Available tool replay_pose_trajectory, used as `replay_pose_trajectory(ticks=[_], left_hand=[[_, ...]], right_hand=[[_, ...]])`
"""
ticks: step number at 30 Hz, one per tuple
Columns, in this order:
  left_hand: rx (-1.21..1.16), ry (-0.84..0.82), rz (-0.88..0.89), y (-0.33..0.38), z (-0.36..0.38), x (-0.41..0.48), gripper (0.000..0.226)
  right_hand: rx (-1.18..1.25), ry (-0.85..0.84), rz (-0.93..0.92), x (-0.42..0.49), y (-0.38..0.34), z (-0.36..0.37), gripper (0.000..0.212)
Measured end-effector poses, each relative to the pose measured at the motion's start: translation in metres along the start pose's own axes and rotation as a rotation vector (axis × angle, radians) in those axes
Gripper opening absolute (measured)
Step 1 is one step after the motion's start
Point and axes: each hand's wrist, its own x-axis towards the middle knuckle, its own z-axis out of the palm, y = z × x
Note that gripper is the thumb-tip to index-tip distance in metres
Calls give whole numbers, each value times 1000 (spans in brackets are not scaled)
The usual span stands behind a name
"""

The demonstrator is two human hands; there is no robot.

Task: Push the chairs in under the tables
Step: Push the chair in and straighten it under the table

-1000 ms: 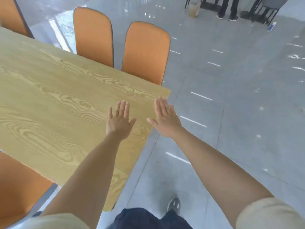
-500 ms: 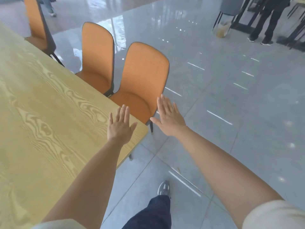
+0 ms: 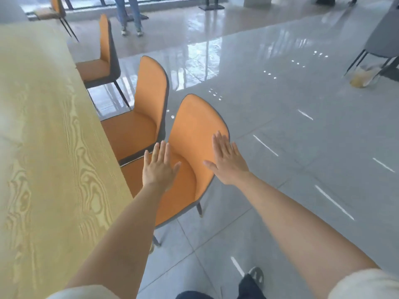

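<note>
Both hands are reaching forward with bare arms stretched out from pale short sleeves. The left hand (image 3: 159, 167) is lying flat, palm down, fingers straight and slightly fanned, thumb sticking out to the right; it is showing in front of the seat of the nearest orange chair (image 3: 194, 124). The right hand (image 3: 227, 161) is also spread flat, fingers straight and close together, thumb pointing left. Its fingertips (image 3: 218, 139) are overlapping the right edge of that chair's backrest, but whether either hand is touching the chair cannot be told. Neither hand is holding anything.

The nearest orange chair is standing at the long side of the wooden table (image 3: 43, 147), its seat front tucked just under the table edge and its backrest standing clear of it, turned a little toward the camera. A second orange chair (image 3: 151, 91) is standing just beyond it along the same edge, its seat also partly out. A third orange chair (image 3: 105, 50) is sitting farther along, seen side-on, with most of its seat out from the table.

A dark trouser leg and a grey shoe (image 3: 255, 274) are showing at the bottom on the glossy grey tiled floor (image 3: 280, 126). A grey chair (image 3: 384, 37) is standing well apart at the right edge, and another person's legs (image 3: 129, 14) are standing at the top.
</note>
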Motion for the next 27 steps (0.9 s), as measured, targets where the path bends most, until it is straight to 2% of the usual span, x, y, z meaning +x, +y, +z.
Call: replay_pose_trajectory(ticks=[8,12,21,27], left_hand=[[-36,23,-291,88,-8,70,66],[-8,34,-420,104,-9,99,67],[44,43,-673,85,13,193,68],[23,54,-828,57,10,275,70]], right_hand=[[-15,3,-312,97,98,-39,76],[-10,-24,-419,146,127,-55,76],[-49,-56,-671,282,130,-57,75],[-127,-89,-842,388,104,-73,76]])
